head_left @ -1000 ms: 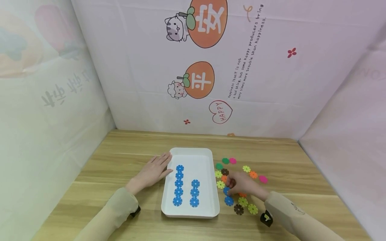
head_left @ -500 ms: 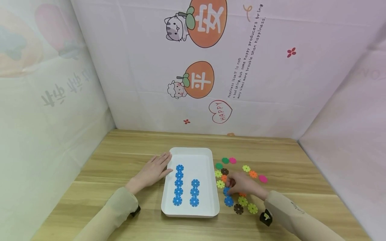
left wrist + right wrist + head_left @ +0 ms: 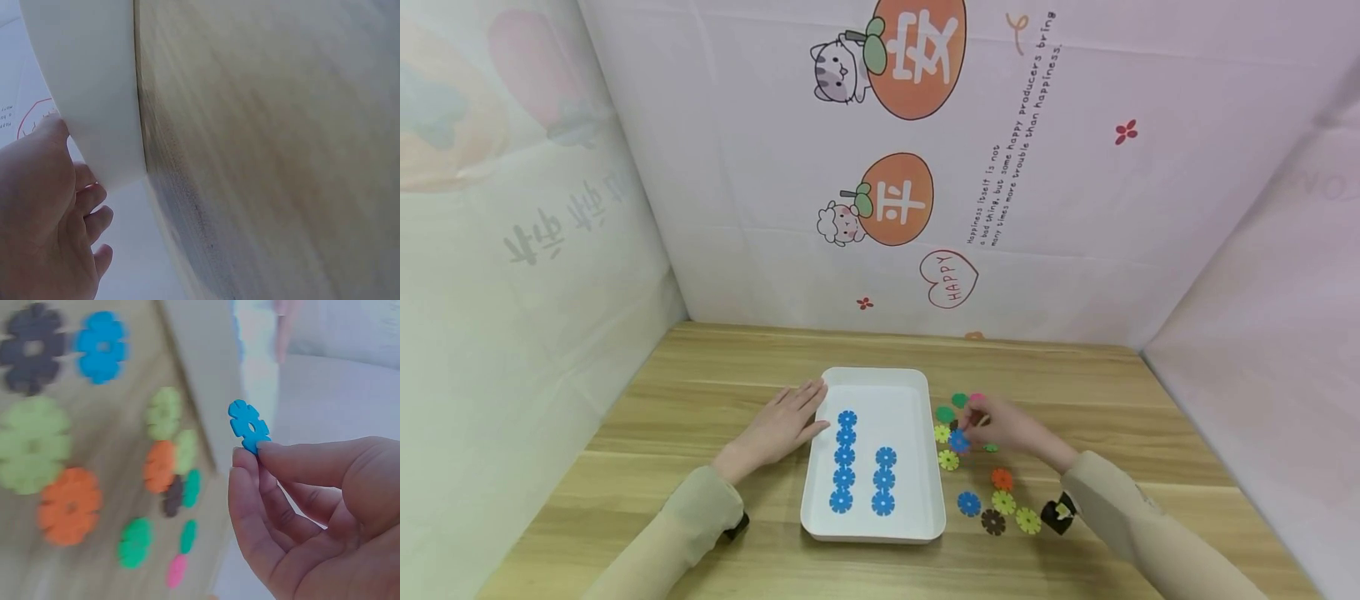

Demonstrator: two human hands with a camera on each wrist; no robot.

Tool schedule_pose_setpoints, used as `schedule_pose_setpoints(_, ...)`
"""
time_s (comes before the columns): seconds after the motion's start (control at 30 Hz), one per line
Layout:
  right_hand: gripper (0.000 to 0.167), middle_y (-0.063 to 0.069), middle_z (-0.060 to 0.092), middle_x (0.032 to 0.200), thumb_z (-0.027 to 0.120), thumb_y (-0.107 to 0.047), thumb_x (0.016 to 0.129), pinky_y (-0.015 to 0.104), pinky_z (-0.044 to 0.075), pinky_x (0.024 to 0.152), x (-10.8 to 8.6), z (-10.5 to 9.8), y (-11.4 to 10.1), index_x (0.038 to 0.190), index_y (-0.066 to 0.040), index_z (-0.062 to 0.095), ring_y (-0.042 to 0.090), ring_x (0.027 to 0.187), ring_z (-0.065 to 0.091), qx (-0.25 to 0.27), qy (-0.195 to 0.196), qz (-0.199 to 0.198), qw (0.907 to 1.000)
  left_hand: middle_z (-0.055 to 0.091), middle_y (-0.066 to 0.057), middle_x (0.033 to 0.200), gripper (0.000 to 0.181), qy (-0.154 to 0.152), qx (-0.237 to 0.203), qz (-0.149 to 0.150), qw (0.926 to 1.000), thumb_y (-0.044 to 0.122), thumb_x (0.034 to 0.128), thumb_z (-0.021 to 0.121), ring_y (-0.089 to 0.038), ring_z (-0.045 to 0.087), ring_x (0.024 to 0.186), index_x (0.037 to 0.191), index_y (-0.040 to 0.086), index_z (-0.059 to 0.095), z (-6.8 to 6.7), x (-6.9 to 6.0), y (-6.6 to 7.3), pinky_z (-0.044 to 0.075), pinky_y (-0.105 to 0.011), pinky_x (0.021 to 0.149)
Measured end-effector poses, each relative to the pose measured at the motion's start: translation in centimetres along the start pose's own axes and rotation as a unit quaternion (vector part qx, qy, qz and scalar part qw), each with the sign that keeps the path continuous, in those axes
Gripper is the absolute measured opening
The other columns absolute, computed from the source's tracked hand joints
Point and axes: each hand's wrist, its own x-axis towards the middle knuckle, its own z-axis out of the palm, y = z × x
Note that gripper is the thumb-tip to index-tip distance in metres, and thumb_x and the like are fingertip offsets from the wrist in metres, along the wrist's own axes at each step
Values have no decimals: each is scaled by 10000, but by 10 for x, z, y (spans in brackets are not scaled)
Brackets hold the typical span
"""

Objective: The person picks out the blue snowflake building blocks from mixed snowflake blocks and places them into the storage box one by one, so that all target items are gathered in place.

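Observation:
My right hand (image 3: 1006, 429) pinches a blue notched plastic disc (image 3: 958, 441) between thumb and fingertips, above the loose discs right of the white tray (image 3: 874, 537). In the right wrist view, the pinched blue disc (image 3: 247, 425) stands tilted on edge, clear of the table. My left hand (image 3: 778, 425) rests at the tray's left rim, its fingers nearly straight and touching the edge. Inside the tray lie two columns of blue discs, a longer left column (image 3: 845, 456) and a shorter right column (image 3: 884, 479).
Another blue disc (image 3: 968, 503) lies near the tray's front right corner. Around it are a brown disc (image 3: 993, 522), an orange disc (image 3: 1002, 478) and yellow-green discs (image 3: 1028, 521). Green discs (image 3: 945, 414) lie farther back. Fabric walls bound the wooden table (image 3: 737, 358).
My right hand has picked up one blue disc from the table and moved it away from me, above the other discs. The left hand and tray have stayed put.

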Motion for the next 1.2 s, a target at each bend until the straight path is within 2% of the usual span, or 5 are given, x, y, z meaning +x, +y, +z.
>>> schedule_pose_setpoints(0.1, 33, 132, 674, 916, 630, -24, 931, 290, 582, 697, 13, -3, -9, 948, 5, 631, 171, 814, 637, 120, 8, -18, 9999, 305, -151, 1622, 660, -6, -2, -16, 10000, 443, 1050, 424, -340, 315, 1500, 1549, 29, 305, 1, 0, -1, 265, -565, 1219)
schedule_pose_setpoints(0.3, 32, 44, 671, 875, 672, -85, 924, 363, 585, 645, 40, 8, -34, 909, -76, 645, 211, 721, 639, -144, -36, 533, 9985, 296, -149, 1627, 659, -42, -44, -62, 10000, 441, 1051, 424, -343, 305, 1504, 1552, 31, 298, 0, -1, -1, 253, -567, 1224)
schedule_pose_setpoints(0.4, 45, 23, 672, 870, 686, -72, 916, 311, 569, 655, 54, 17, -42, 890, -92, 654, 155, 709, 616, -354, -78, 619, 9974, 293, -149, 1628, 659, -57, -66, -69, 9999, 440, 1051, 424, -344, 302, 1505, 1552, 31, 296, 0, 0, -1, 250, -568, 1225)
schedule_pose_setpoints(0.63, 74, 31, 663, 818, 684, -5, 888, 202, 522, 638, 81, 36, -43, 845, -60, 661, 99, 719, 566, -780, -334, 119, 9963, 284, -138, 1633, 663, -78, -77, -97, 9999, 450, 1053, 414, -337, 296, 1509, 1557, 40, 288, 1, 0, -1, 238, -559, 1233)
schedule_pose_setpoints(1.2, 43, 26, 641, 794, 703, 3, 879, 190, 495, 620, 98, 53, -45, 849, -17, 681, 115, 686, 537, -897, -437, 487, 9938, 282, -138, 1632, 661, -63, -169, -126, 9998, 440, 1051, 428, -337, 289, 1512, 1557, 41, 285, -1, 0, 1, 230, -560, 1236)
